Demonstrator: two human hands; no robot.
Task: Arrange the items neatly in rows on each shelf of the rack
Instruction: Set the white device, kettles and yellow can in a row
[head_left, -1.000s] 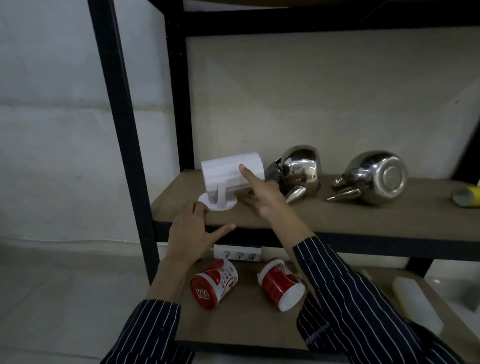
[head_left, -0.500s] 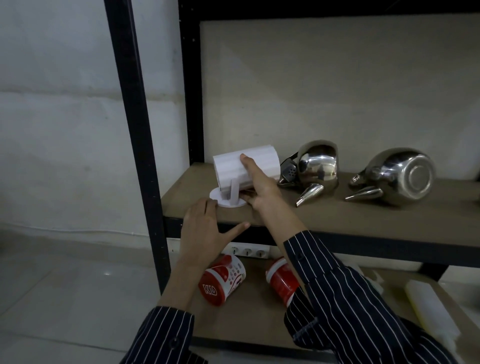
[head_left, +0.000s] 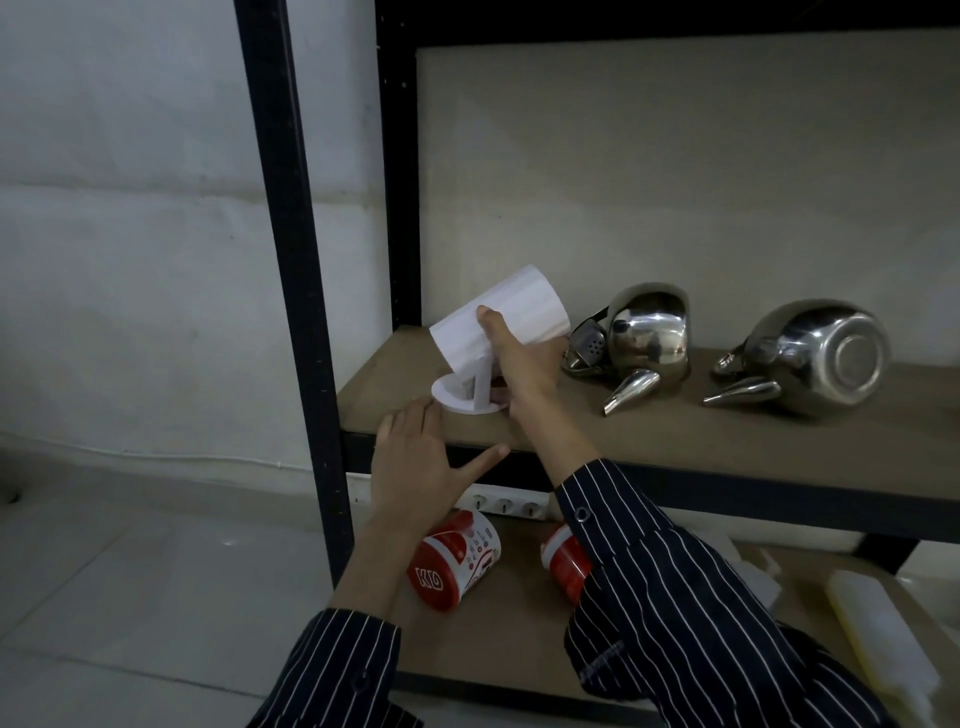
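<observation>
My right hand (head_left: 524, 358) grips white roll (head_left: 530, 306), long axis tilted, far end up-right; left hand (head_left: 421, 457) fingers straight at round base (head_left: 457, 402) on shelf (head_left: 675, 431).

Your view is dim overall, lit softly and low, with no hard-edged shadows. The pale wall (head_left: 130, 234) on the left and the white cylinder (head_left: 519, 306) are the brightest areas. The rack post (head_left: 280, 208) reads as a near-black bar with no surface detail. The 2 steel kettles, left kettle (head_left: 649, 332) and right kettle (head_left: 826, 358), carry small highlights and murky reflections, none blown out. Each throws a soft dark shadow onto the shelf board (head_left: 727, 441) beneath it. A faint glint sits on the floor (head_left: 228, 543). Straight lines lean and bend toward your frame edges. The yellowish bottle (head_left: 883, 654) at lower right looks soft and smeared.
</observation>
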